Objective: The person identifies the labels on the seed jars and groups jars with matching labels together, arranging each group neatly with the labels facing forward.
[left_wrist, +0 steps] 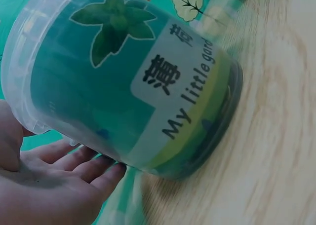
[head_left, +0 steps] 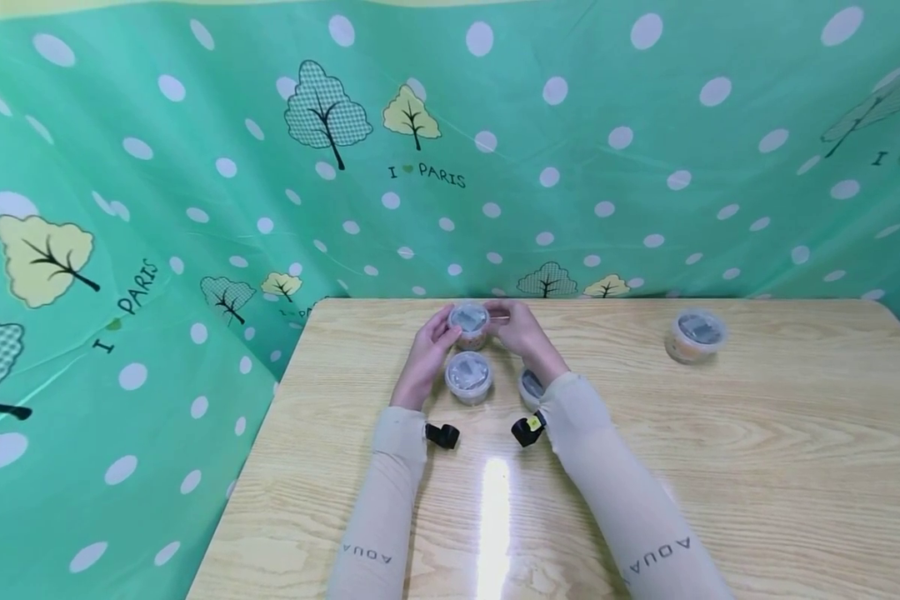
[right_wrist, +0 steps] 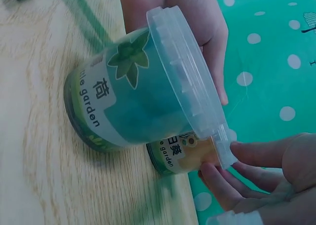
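Between both hands, near the table's far edge, is a small clear lidded tub (head_left: 470, 325). Its sunflower label shows in the right wrist view, where this sunflower tub (right_wrist: 185, 153) is partly hidden by a nearer tub. My left hand (head_left: 427, 354) holds its left side, thumb toward me. At the right side, my right hand (head_left: 519, 329) grips near the lid; the right wrist view shows its thumb and fingers (right_wrist: 217, 183) at the rim. Just nearer stands a second tub (head_left: 468, 377), whose mint label reads "My little garden"; this mint tub (left_wrist: 123, 87) fills the left wrist view.
A third lidded tub (head_left: 531, 390) is partly hidden by my right wrist. Farther right, another tub (head_left: 696, 336) stands alone on the wooden table (head_left: 780, 467). A green dotted cloth (head_left: 585, 183) hangs behind the table and along its left side.
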Available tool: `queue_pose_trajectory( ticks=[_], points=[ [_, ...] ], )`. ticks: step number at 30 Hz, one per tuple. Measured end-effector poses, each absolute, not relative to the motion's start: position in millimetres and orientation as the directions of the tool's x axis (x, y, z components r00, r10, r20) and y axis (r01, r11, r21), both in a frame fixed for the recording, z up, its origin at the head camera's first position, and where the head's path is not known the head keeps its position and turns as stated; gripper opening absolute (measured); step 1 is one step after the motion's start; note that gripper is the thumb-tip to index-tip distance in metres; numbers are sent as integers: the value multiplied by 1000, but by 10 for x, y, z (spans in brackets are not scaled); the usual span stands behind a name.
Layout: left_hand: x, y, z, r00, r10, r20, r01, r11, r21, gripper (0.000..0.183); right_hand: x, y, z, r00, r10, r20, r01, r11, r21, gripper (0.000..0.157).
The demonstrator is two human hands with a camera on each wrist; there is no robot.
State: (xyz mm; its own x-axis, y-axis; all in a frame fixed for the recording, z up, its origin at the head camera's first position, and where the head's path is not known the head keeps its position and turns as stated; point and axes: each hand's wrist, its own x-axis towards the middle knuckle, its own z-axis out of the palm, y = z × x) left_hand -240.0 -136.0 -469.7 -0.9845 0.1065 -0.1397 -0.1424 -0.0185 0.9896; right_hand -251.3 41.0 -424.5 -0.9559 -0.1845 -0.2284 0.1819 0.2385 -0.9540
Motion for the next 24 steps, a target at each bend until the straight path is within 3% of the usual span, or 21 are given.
queue_pose_trajectory(
  ticks=[9, 15, 24],
  points=[
    [-2378, -1393, -4683, -983, 79, -166, -169, -40, 985, 58, -2489, 436, -4249, -958, -195, -208, 151, 271, -951, 48],
    [-2355, -1422, -4624, -993, 38, -115, -118, -93, 989, 57, -2440, 507, -4222, -959, -194, -208, 151, 272, -950, 50],
    [-2273, -1414, -4398, -1000, 6, 0, 0, -43, 999, 53, -2358, 623, -4095, -970, -183, -159, 121, 204, -971, 48]
  ],
)
